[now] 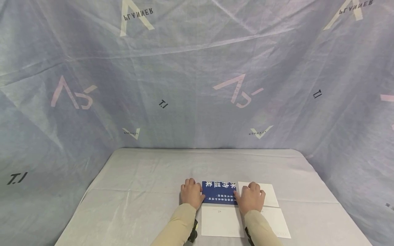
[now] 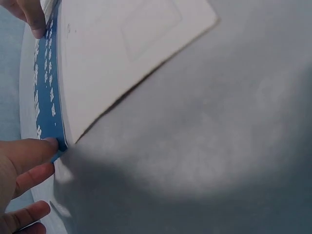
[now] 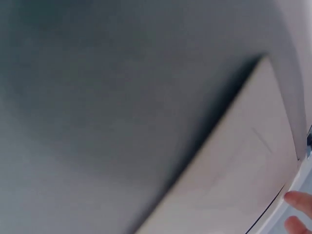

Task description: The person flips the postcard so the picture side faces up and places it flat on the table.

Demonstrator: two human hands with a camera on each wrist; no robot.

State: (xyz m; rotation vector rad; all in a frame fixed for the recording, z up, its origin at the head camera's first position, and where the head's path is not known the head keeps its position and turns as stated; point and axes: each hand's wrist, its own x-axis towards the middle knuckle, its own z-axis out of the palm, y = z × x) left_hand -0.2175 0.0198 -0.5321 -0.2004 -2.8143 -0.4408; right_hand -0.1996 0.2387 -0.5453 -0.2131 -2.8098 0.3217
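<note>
A dark blue card point(image 1: 219, 193) printed with white characters lies on the cloth between the two hands. At its left side is my left hand point(image 1: 191, 194); in the left wrist view, the thumb point(image 2: 34, 148) touches a corner and the other fingers are spread beside it. My right hand point(image 1: 251, 198) rests over the upper right white card point(image 1: 269, 192), its thumb touching the blue card's right edge. Nearer the body lies another white card point(image 1: 222, 222), right below the blue one. The right wrist partly hides a third white card point(image 1: 275, 222).
A pale grey cloth point(image 1: 138, 191) covers the table. Grey printed curtains point(image 1: 191, 68) hang behind it and along both sides. The cards sit close together in two rows, with narrow gaps between them.
</note>
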